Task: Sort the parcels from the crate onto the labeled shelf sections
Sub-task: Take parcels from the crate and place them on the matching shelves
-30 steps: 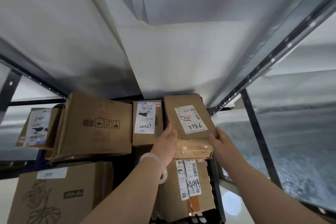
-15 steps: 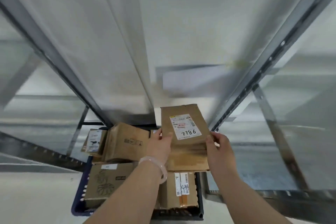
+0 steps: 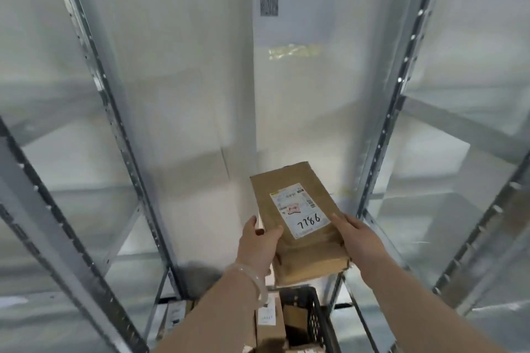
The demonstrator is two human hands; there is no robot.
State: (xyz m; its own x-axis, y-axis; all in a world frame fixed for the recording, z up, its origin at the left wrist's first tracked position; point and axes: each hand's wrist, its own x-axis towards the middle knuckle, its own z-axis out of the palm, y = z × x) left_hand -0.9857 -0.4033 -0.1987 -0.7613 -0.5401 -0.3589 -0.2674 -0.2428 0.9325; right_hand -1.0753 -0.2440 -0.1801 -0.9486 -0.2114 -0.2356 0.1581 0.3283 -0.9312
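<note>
Fingers curled tight: left hand point(image 3: 259, 249) and right hand point(image 3: 358, 241) clamp opposite long edges of flat brown cardboard parcel point(image 3: 298, 255), white label point(image 3: 299, 210) reading 7786. Parcel held above dark plastic crate point(image 3: 314, 315), between grey steel shelf uprights point(image 3: 120, 129). Step: carry to shelf. Next, likely: find matching section, slide in.

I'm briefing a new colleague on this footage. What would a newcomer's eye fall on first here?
The brown parcel, held up at lower centre between the left hand and right hand, its white label handwritten 7786. Perforated metal uprights rise on both sides, and a blurred printed sheet hangs on the wall at the top. A dark crate with more parcels sits at the bottom edge.
</note>
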